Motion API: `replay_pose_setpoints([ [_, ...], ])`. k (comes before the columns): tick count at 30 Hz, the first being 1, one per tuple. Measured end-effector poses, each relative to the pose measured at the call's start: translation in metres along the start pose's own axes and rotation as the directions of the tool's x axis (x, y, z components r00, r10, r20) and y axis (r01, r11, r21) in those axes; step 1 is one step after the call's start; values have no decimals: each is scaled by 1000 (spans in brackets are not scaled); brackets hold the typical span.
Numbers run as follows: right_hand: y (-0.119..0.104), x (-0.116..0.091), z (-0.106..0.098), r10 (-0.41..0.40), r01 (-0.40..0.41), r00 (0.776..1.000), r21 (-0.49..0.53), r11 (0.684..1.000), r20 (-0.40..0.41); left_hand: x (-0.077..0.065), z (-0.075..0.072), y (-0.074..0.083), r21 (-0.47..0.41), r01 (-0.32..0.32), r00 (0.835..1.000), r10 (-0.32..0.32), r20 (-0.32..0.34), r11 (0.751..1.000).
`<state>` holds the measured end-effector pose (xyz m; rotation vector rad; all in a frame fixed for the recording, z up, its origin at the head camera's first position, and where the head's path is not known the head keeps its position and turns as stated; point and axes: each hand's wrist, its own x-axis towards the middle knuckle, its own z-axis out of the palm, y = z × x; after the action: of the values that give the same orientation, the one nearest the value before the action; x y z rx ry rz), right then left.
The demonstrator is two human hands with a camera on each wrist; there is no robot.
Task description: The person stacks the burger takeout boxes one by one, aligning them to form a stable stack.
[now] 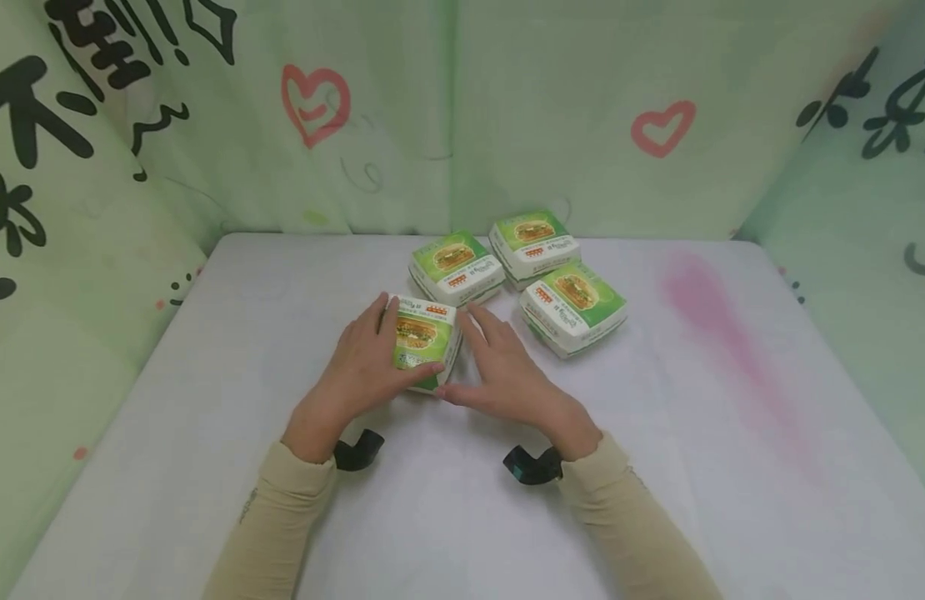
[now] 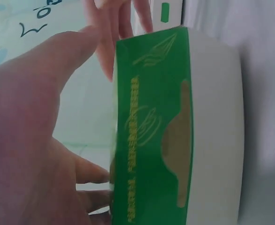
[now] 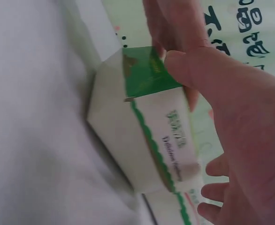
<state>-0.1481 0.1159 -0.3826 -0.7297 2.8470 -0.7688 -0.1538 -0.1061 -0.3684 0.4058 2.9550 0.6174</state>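
A green-and-white burger box (image 1: 419, 333) lies on the table between my two hands, its burger picture facing up. My left hand (image 1: 363, 360) rests over its left side, with fairly straight fingers, and the thumb reaches across the near edge. On the other side, my right hand (image 1: 511, 371) has its fingers along the box's right side and its thumb at the near right corner. The left wrist view shows the green front flap (image 2: 151, 126) with a tan cut-out tab. In the right wrist view, the white side panel (image 3: 163, 136) sits beside the right thumb.
Three similar burger boxes stand just behind and to the right: one at the back left (image 1: 457, 268), one farthest back (image 1: 535, 246), one at the right (image 1: 573, 307). A white-covered table (image 1: 207, 400) with a pink stain meets green printed curtains (image 1: 522, 108).
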Motion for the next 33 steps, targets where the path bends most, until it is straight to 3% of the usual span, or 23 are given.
replay_pose_setpoints([
  [12,1,9,13,-9,10,1000,150,989,-7,-2,4,7,26,-8,1000,9,-30,1000],
  [18,9,5,7,-22,20,1000,194,981,6,-3,-1,5,-5,-64,997,64,-53,998],
  [24,18,1,-5,-5,-5,999,240,971,39,-6,-10,3,-42,-113,993,112,-30,993],
  [29,23,-1,-12,-23,0,996,273,962,81,-7,-10,6,-103,-200,979,202,10,974],
  [33,24,-4,-16,-16,-7,995,235,972,98,-6,-5,6,-117,-243,968,248,29,963],
])
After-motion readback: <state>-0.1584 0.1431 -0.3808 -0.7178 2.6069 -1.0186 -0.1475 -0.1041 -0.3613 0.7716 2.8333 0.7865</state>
